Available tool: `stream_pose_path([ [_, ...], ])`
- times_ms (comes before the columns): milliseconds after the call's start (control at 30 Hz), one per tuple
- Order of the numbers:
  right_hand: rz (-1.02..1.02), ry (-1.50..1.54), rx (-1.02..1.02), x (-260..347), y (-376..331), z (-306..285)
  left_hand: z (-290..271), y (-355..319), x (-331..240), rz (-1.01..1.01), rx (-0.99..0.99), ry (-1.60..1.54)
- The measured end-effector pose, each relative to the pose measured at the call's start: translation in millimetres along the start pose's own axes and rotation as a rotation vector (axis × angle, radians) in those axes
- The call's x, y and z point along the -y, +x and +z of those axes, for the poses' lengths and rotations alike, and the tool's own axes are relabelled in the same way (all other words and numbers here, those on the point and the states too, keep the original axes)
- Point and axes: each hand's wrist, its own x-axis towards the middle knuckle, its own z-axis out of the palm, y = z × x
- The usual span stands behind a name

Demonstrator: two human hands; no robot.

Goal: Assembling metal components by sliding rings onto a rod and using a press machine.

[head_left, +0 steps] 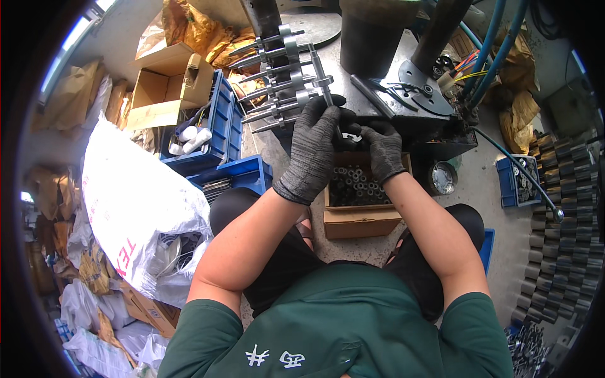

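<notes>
Both of my hands wear dark grey knit gloves. My left hand [310, 151] is closed around a metal shaft [318, 68] with a collar partway along it; the shaft tilts, its upper end pointing away from me. Close by on the right, my right hand [383, 151] has its fingers bent in at the shaft's lower end. A small shiny piece [351, 137] shows between the hands; its kind is too small to tell. Left of the shaft, several similar shafts with collars [296, 79] lie side by side at the machine table's edge.
Below my hands stands a cardboard box [362, 215] of small dark rings. The metal machine table [353, 94] carries a thick column [376, 38] and a rod [372, 96]. Blue crates [252, 170] and a white sack [142, 195] are on the left. A round tin [443, 178] sits right.
</notes>
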Motion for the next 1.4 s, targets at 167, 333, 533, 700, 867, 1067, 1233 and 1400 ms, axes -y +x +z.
stream_pose_path([
  [167,-0.045,-0.08,-0.036,-8,7,-4,-2,0,1,0.014,-0.005,-0.003],
  [333,0.082,0.065,0.004,-14,15,-11,-2,-1,-2,-0.001,-0.023,0.012],
  [533,0.19,0.153,0.074,-6,9,-7,-3,1,1,0.017,-0.005,0.029],
  [700,0.453,0.186,0.335,-5,9,-6,-6,1,0,0.011,-0.001,0.034],
  [867,0.446,0.136,0.409,-2,5,-6,-6,5,8,-0.013,0.013,-0.021],
  [1067,-0.353,-1.254,0.615,-15,-7,-40,2,0,15,-0.11,0.071,-0.029],
  [1233,-0.194,-1.466,0.724,20,-24,-86,13,-8,56,-0.331,0.204,0.022],
  [1400,-0.054,-1.035,0.359,130,-36,-130,33,-8,98,-0.506,0.356,0.2],
])
